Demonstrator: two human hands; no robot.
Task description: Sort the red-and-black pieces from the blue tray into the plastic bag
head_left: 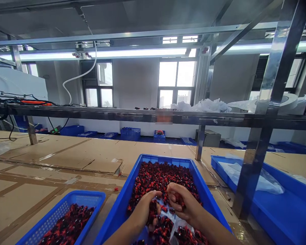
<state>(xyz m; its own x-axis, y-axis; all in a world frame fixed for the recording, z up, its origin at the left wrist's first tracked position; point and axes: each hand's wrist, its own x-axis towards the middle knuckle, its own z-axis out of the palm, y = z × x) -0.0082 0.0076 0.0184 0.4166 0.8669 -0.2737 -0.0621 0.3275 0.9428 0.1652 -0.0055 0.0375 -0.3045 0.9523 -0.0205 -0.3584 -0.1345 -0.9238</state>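
Observation:
Many small, shiny red-and-black pieces [163,173] fill a large blue tray [211,200] in front of me. Over the tray's near half, my left hand [146,211] is cupped, fingers curled round a clump of these pieces. Close to its right, my right hand [182,202] curls inward too, and some red pieces show between its fingers and palm. The hands are a little apart. Below them, a clear plastic bag [180,224] lies among the pieces. What exactly the pieces are is too small to tell.
A blue perforated basket [94,197] with similar pieces sits at left. To the right, behind a metal post [252,163], is another blue tray [277,211] with plastic bags. A metal shelf rail [117,116] crosses above the cardboard-covered table [91,149].

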